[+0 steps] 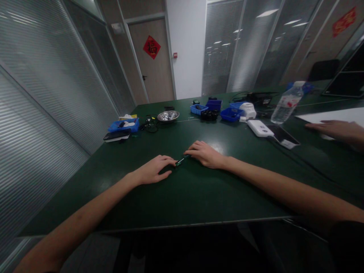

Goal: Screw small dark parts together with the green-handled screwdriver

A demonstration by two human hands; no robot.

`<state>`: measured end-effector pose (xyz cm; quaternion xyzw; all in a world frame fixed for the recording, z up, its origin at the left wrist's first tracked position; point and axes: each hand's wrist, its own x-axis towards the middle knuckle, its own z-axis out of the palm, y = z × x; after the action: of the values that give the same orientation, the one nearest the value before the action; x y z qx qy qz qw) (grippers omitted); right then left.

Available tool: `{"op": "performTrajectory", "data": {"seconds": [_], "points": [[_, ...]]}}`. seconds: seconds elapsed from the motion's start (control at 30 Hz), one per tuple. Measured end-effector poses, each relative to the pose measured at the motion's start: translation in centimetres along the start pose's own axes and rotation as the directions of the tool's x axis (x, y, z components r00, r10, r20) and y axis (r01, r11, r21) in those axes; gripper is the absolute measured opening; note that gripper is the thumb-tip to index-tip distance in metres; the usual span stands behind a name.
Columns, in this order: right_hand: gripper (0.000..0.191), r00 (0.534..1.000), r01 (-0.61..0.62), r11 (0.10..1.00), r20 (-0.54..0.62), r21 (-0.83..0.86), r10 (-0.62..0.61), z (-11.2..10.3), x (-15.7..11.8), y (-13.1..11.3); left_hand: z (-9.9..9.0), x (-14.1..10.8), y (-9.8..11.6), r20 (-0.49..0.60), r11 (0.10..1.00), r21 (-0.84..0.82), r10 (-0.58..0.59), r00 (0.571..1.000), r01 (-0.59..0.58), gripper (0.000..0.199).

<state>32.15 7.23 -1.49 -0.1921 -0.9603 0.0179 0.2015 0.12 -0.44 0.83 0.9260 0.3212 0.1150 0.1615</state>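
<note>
Near the middle of the green table, my right hand pinches a screwdriver by its dark handle end. The thin metal shaft slants down and left toward a small green piece, too small to name. My left hand lies at the left of that piece, with its fingers stretched out and the fingertips touching the piece's edge. Its thumb stays apart, below the fingers. Whether the tool's tip sits on the piece or only beside it, I cannot tell.
Behind my hands stand a metal bowl, a blue tray and blue bins. On the right are a white power bank, a dark phone and a water bottle. Another person's hand rests at the far right.
</note>
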Motion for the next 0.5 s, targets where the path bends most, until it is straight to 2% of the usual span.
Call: {"op": "performTrajectory", "data": {"seconds": [0.5], "points": [[0.039, 1.000, -0.002, 1.000, 0.014, 0.010, 0.002, -0.18, -0.01, -0.14, -0.16, -0.01, 0.11, 0.002, 1.000, 0.000, -0.017, 1.000, 0.017, 0.037]]}}
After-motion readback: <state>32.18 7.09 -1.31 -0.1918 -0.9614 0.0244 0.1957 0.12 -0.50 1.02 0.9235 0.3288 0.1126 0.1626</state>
